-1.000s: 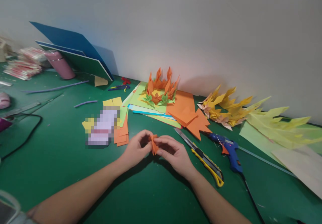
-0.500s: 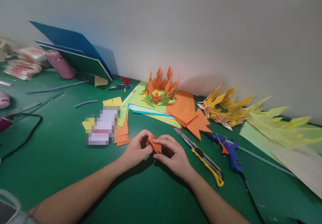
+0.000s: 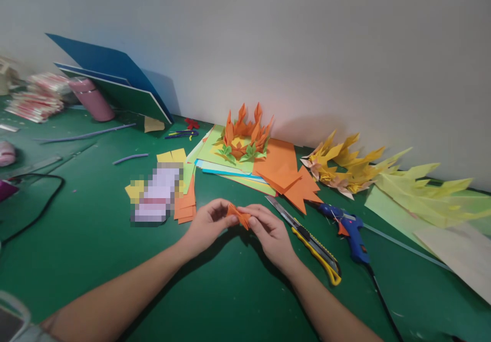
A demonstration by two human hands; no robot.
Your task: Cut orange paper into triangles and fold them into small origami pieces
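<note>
A small piece of folded orange paper (image 3: 240,216) is pinched between both hands above the green table. My left hand (image 3: 210,225) grips its left side with thumb and fingers. On the other side, my right hand (image 3: 270,232) has its thumb on the near face and its fingers behind. Cut orange paper pieces (image 3: 186,209) lie just left of my left hand. A yellow utility knife (image 3: 316,250), blade out, rests to the right of my right hand. Behind the hands stands an orange folded-paper crown (image 3: 245,132) with green paper leaves, on stacked coloured sheets (image 3: 205,147).
A blue glue gun (image 3: 355,234) with a cord lies right of the knife. Yellow pointed paper pieces (image 3: 345,163) and pale green ones (image 3: 429,193) spread along the wall. At the left are a blurred-out lilac object (image 3: 157,193), a pink bottle (image 3: 92,99) and leaning boards (image 3: 115,70).
The folded orange paper has turned and shifted slightly right. My right thumb has come up onto its near face, and my left thumb has moved along it.
</note>
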